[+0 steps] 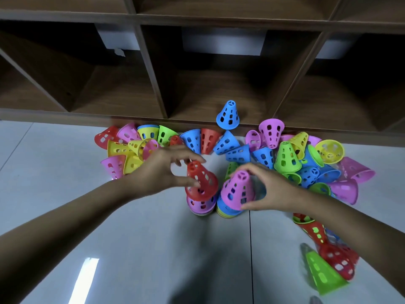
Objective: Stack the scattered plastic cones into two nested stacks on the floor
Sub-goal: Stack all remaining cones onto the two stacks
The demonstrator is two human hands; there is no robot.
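Two short nested stacks stand side by side on the grey floor. My left hand (162, 172) curls its thumb and fingers round a red cone (203, 183) that sits tilted on top of the left stack (200, 206). My right hand (269, 189) grips a pink cone (237, 189), thumb at its rim and fingers over its tip, on the right stack (225, 210). Several loose cones lie in a left pile (122, 148) and a right pile (306, 159) behind the stacks.
A wooden cubby shelf (197, 88) runs along the back, with a blue cone (228, 116) upright at its lower edge. At the lower right, under my right forearm, lie red and green cones (315, 233) and one green cone (322, 273).
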